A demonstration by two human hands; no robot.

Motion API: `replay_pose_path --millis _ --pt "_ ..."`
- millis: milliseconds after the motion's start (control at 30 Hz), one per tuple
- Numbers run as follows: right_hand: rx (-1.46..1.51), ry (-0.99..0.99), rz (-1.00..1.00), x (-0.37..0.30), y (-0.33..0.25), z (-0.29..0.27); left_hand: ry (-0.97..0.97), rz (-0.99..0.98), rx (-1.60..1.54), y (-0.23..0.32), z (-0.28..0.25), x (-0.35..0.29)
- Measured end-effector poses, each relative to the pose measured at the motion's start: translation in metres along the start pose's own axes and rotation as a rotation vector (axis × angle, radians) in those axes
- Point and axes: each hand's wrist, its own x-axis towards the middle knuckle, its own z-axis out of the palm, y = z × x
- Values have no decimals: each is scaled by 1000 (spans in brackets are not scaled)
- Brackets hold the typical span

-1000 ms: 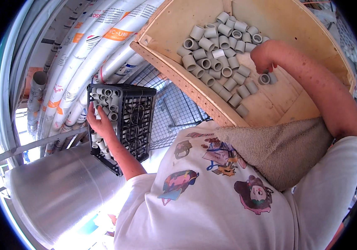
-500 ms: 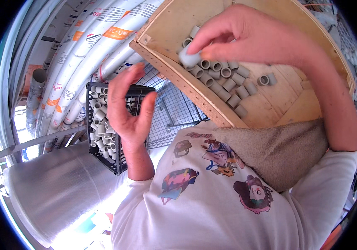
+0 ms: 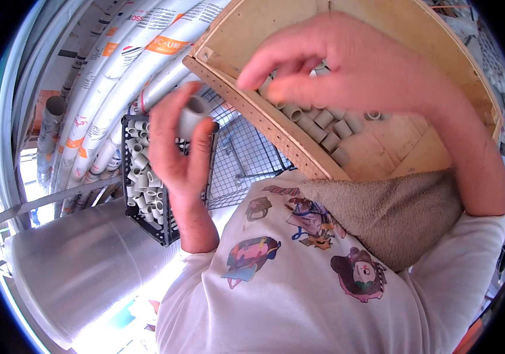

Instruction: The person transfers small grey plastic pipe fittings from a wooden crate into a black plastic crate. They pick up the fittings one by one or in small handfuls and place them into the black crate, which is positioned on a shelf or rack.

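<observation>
The left hand (image 3: pixel 179 150) pinches a short grey pipe coupling (image 3: pixel 192 113) above the black crate (image 3: pixel 130 127). The right hand (image 3: pixel 347 65) hovers, fingers loosely curled and empty, over the wooden bin (image 3: pixel 406 147).

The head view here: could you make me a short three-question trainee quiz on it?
1. True or false: the left hand holds a short grey pipe fitting.
2. Where does the loose pile of fittings lie? A. wooden tray B. black crate C. brown towel
3. Fill in: the right hand hovers over the ____ tray.

Key: 1 true; 2 A; 3 wooden. The black crate also holds fittings, but stood in rows.
</observation>
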Motion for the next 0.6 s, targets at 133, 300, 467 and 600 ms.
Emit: replay_pose_path --millis 133,300,467,600 --pt "-455 -182 316 -1 34 -30 112 -113 335 -46 -42 -11" --pt "-804 -559 852 -9 86 -34 189 -350 500 -139 -102 -65" --pt "-813 -902 1035 -17 139 -16 176 -412 680 -208 -148 -121" --pt "-864 -1095 987 -21 157 -2 213 -376 764 -208 -145 -131"
